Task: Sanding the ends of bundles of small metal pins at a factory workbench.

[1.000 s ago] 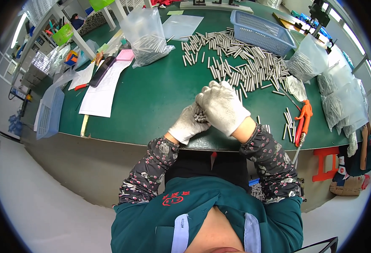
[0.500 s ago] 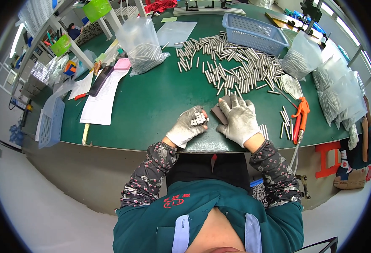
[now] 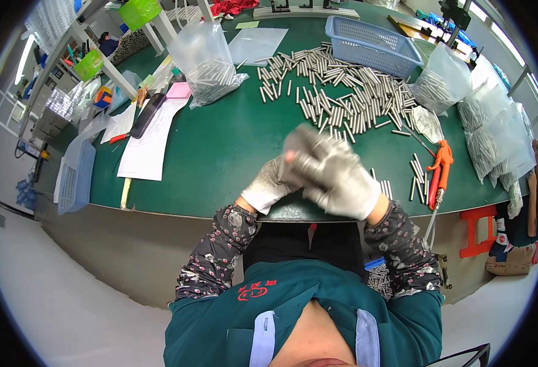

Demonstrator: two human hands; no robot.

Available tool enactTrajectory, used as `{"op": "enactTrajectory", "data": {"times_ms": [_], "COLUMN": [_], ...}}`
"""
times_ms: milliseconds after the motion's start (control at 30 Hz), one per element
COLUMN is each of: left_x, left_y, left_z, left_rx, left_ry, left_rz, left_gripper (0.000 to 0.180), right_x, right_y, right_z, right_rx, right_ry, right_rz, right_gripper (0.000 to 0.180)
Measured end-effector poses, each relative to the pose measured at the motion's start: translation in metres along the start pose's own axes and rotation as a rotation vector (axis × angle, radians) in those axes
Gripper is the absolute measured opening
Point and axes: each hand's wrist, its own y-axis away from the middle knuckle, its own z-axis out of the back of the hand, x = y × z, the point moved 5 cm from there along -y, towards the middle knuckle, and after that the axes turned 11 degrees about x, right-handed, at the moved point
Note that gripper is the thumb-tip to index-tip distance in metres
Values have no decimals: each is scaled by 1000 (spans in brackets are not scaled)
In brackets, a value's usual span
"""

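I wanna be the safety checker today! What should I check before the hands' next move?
1. White, smudged fabric gloves on the left hand and right hand: ok.
2. Left palm visible: not ok; the right hand covers it.
3. What the blurred right hand holds: cannot tell.
4. Orange plastic air gun lying apart from both hands: ok.
5. Pile of silver, cylindrical metal rods on the green tabletop, beyond the hands: ok.
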Motion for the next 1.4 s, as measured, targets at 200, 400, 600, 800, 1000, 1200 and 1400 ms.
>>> {"op": "enactTrajectory", "data": {"times_ms": [200,400,600,800,1000,1200,1400], "left_x": [14,12,8,1,9,8,7], "left_y": [-1,2,-2,5,-1,1,-1], "left_z": [12,7,8,9,6,6,7], "left_rx": [-32,-23,40,35,-33,-20,-84], "left_ry": [-33,-12,-86,-350,-160,-71,-201], "left_rz": [97,110,69,-98,155,135,116], "left_gripper": [55,58,54,46,48,56,57], "right_x": [-38,-42,-24,-7,-51,-53,-30], "right_y": [-1,-2,-8,-16,6,25,22], "right_z": [12,0,-17,-23,-5,-26,-15], "right_rx": [-70,-44,-16,138,-168,187,95], "right_ry": [88,101,-107,-143,191,196,323], "right_rz": [-400,-367,-61,23,-407,-576,-496], "right_gripper": [54,52,55,62,51,51,58]}}
